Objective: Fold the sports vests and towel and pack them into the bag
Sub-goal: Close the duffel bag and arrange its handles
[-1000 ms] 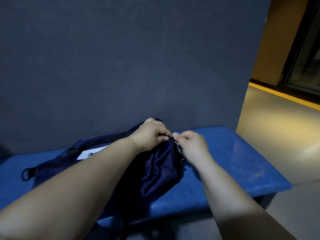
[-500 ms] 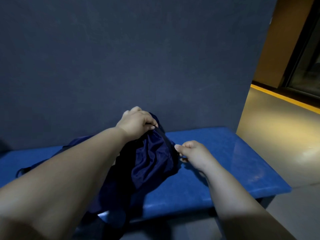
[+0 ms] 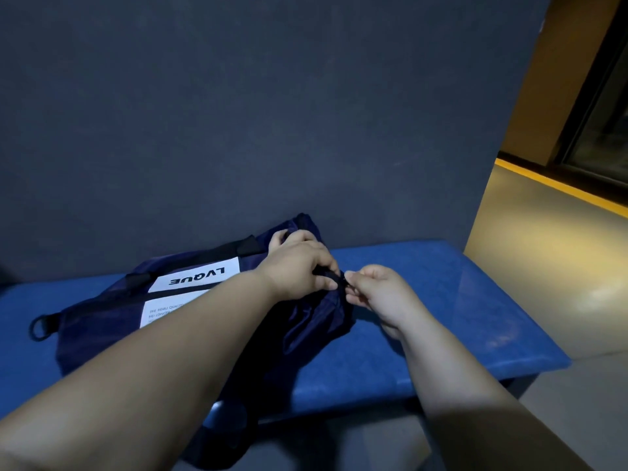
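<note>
Gripping bag point(image 3: 102, 329) — left hand point(image 3: 299, 270), right hand point(image 3: 378, 294).

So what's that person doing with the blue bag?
A person is working on a dark blue bag that lies on a blue bench against a grey wall. Their left hand grips the bag's right end, and their right hand pinches the same end right beside it. It looks like they are closing the bag, though it is too dark to be sure. No vests or towel are in view.
</note>
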The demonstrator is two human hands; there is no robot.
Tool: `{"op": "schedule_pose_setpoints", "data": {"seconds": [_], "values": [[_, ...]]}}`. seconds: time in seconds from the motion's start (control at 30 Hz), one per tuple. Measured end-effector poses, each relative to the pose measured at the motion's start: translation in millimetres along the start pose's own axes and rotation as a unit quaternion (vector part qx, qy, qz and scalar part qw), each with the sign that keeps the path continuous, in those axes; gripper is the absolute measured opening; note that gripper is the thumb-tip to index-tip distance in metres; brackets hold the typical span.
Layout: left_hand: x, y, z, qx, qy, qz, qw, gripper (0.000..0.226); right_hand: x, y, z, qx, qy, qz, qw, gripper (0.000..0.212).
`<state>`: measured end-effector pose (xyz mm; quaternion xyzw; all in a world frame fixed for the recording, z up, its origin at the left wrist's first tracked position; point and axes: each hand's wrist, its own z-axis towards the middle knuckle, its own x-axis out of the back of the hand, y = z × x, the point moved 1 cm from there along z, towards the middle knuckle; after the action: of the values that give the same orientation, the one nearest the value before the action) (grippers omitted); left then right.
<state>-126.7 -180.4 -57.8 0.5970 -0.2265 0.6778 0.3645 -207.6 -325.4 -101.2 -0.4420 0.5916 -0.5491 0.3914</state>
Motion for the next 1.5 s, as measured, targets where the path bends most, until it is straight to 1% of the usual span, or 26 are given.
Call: {"op": "schedule_pose_setpoints", "data": {"seconds": [0.1,0.17,0.23,0.27,0.3,0.37,0.47,0.57,0.67,0.83,1.03,1.1,1.2,1.23,1.27,1.37,1.5], "values": [[-1.6,-2.2,-4.5,-0.003,0.043,-0.027,0.999,0.016,-0.5,-0.4,-2.1,0.011,-0.011,0.007,1.000,0.031],[2.8,-4.6,-5.6,0.012,0.061,-0.064,0.996,0.012,-0.1,0.5,-1.2,0.010,-0.016,0.006,1.000,0.029],[7.0,-11.2,-6.8,0.017,0.062,-0.113,0.992,0.010,-0.7,3.0,0.7,0.002,-0.019,0.000,1.000,0.028],[8.5,-16.0,-7.3,0.007,0.058,-0.133,0.989,0.015,-1.4,4.3,1.6,-0.003,-0.021,0.001,1.000,0.028],[9.6,-20.9,-7.6,-0.003,0.049,-0.146,0.988,0.015,-2.3,5.2,2.5,-0.006,-0.025,0.004,1.000,0.028],[12.2,-26.4,-9.0,-0.009,0.040,-0.184,0.982,0.011,-3.9,5.0,4.0,-0.006,-0.028,0.008,1.000,0.030],[14.6,-26.5,-14.5,0.012,0.034,-0.265,0.964,0.014,-6.7,4.4,6.2,-0.004,-0.020,0.011,1.000,0.030],[17.7,-26.2,-18.1,0.024,0.047,-0.303,0.951,0.016,-6.4,7.2,9.0,0.008,0.008,-0.024,1.000,0.033],[22.8,-27.8,-18.1,0.031,0.056,-0.305,0.950,0.019,-4.6,9.4,11.6,0.006,0.011,-0.039,0.999,0.037],[25.2,-26.2,-19.3,0.027,0.053,-0.286,0.957,0.020,-2.7,12.3,13.1,-0.033,0.004,-0.076,0.997,0.032],[26.7,-26.0,-21.7,0.033,0.046,-0.292,0.955,0.016,-2.0,16.9,12.0,-0.040,0.000,-0.077,0.996,0.032],[29.1,-26.9,-22.3,0.039,0.053,-0.294,0.954,0.016,-3.1,15.9,12.4,-0.030,0.009,-0.084,0.996,0.032],[31.1,-25.9,-22.4,0.037,0.059,-0.283,0.957,0.019,-3.7,11.7,11.2,0.002,0.046,-0.174,0.984,0.035],[30.6,-24.9,-22.8,0.034,0.059,-0.279,0.958,0.018,-3.8,11.7,11.2,0.003,0.051,-0.188,0.981,0.036],[29.9,-23.7,-23.1,0.030,0.057,-0.275,0.959,0.016,-3.8,12.6,11.7,0.001,0.046,-0.185,0.982,0.035],[26.5,-21.7,-23.3,0.027,0.051,-0.277,0.959,0.011,-2.5,19.3,15.4,-0.018,0.024,-0.128,0.991,0.032],[24.3,-20.7,-22.6,0.029,0.034,-0.289,0.956,0.012,-4.9,22.9,14.3,-0.003,0.015,-0.099,0.995,0.032]]}}
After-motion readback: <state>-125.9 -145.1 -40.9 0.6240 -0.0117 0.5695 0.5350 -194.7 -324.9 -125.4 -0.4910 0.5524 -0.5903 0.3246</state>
